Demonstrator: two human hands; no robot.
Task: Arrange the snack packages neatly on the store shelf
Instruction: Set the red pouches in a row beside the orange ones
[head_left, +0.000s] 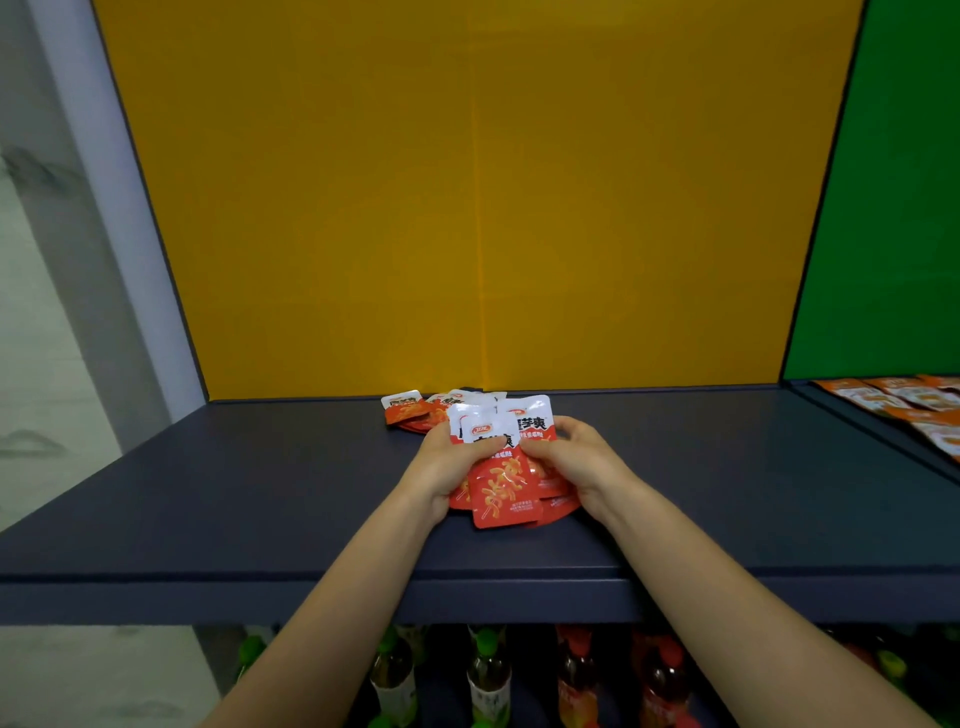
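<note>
A bunch of red and white snack packages (500, 488) stands between both hands on the dark grey shelf (260, 483), near its middle. My left hand (451, 462) grips the bunch from the left, thumb across the front package. My right hand (576, 457) presses against it from the right. Behind the bunch, more of the same packages (410, 410) lie in a loose pile against the yellow back panel (467, 208).
Orange snack packages (914, 405) lie on the neighbouring shelf at the far right, in front of a green panel (898, 208). Bottles with green and red caps (488, 670) stand on the shelf below. A white post (119, 208) frames the left side.
</note>
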